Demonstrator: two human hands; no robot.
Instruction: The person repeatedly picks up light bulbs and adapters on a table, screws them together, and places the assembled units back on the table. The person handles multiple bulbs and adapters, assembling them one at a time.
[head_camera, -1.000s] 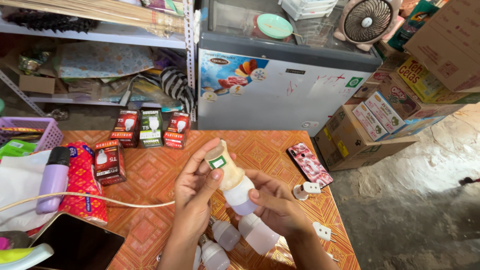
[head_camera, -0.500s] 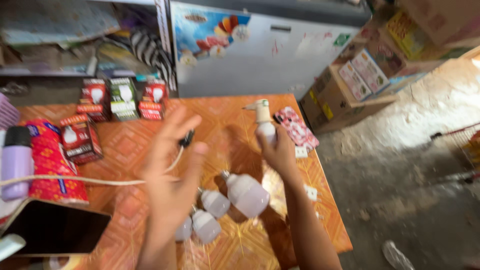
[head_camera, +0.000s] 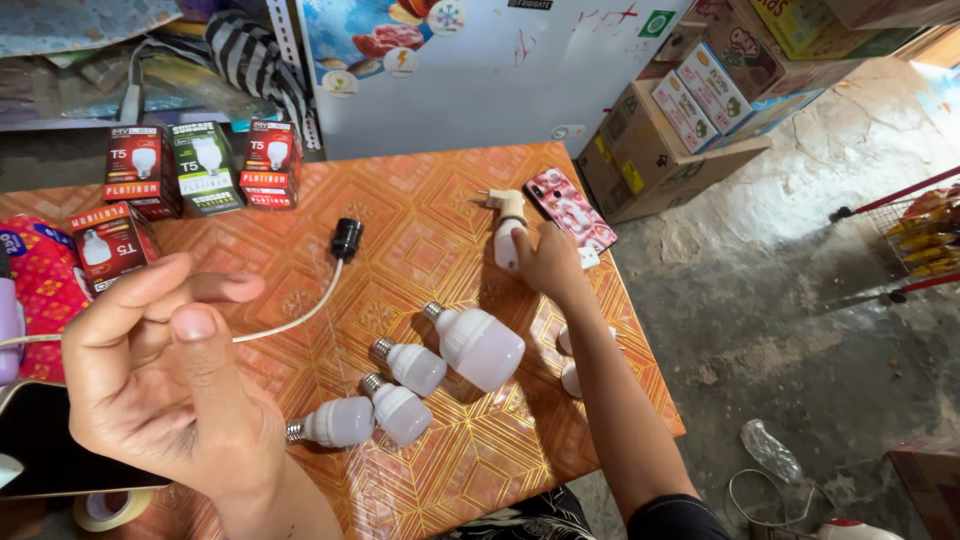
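A: Orange patterned surface (head_camera: 420, 230), head view. Right hand (head_camera: 545, 265) is closed around a white bulb (head_camera: 507, 243) fitted into a small plug adapter (head_camera: 505, 203); the bulb stands near the far right edge, just beside a phone (head_camera: 575, 210) in a floral case.

B: Left hand?

A: Left hand (head_camera: 165, 385) is raised close to the camera, fingers loosely curled, holding nothing. A white cord (head_camera: 290, 325) passes behind it, ending in a black socket (head_camera: 346, 240) lying on the surface.

B: Loose items?

A: Four white bulbs (head_camera: 480, 345) lie on their sides mid-surface. Bulb boxes (head_camera: 205, 165) stand along the far edge.

B: Risks?

A: Judgement only: the lying bulbs are round and could roll off the near edge if the right forearm brushes them. The gripped bulb sits close to the phone and the edge; a careless set-down could tip it over.
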